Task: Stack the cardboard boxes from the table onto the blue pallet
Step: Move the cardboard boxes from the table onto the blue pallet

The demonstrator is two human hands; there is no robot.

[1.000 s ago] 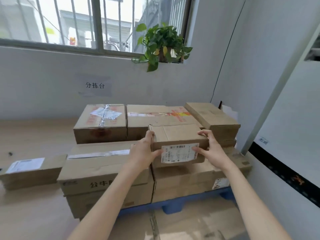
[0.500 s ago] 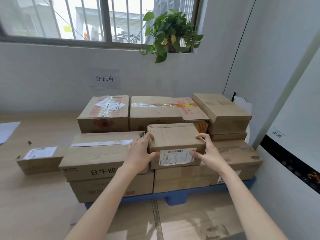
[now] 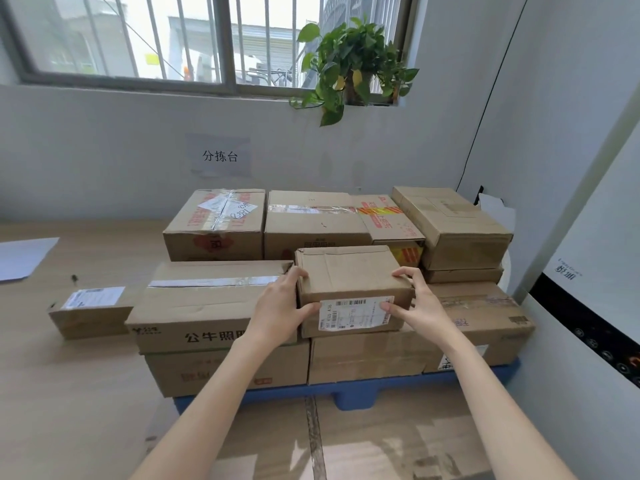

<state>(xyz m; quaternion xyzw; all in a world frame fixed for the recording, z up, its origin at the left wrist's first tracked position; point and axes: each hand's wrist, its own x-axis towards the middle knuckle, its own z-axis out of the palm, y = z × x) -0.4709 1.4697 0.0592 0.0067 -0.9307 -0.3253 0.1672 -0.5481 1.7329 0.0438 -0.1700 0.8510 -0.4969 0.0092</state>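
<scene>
step: seating small box (image 3: 349, 275) atop front stack on blue pallet (image 3: 356, 396) | L hand (image 3: 280, 306) + R hand (image 3: 420, 303) fingers curled round box ends | next, prob.: let go, fetch labelled box (image 3: 91, 311) off counter (image 3: 86, 244)

Bare forearms, bare left hand (image 3: 277, 306) and right hand (image 3: 423, 306).

**Head view.** A single wide-angle view is taken from a camera worn on the head, directed forward and down. Both forearms enter from the lower edge. The left hand (image 3: 277, 308) and right hand (image 3: 424, 306) are seen near the lens at frame centre, holding a small brown cardboard box (image 3: 346, 271). The blue plastic pallet (image 3: 353, 396) lies below centre and the barred grey-framed window (image 3: 214, 43) along the upper edge. Wall lines are bowed at the right margin.
</scene>
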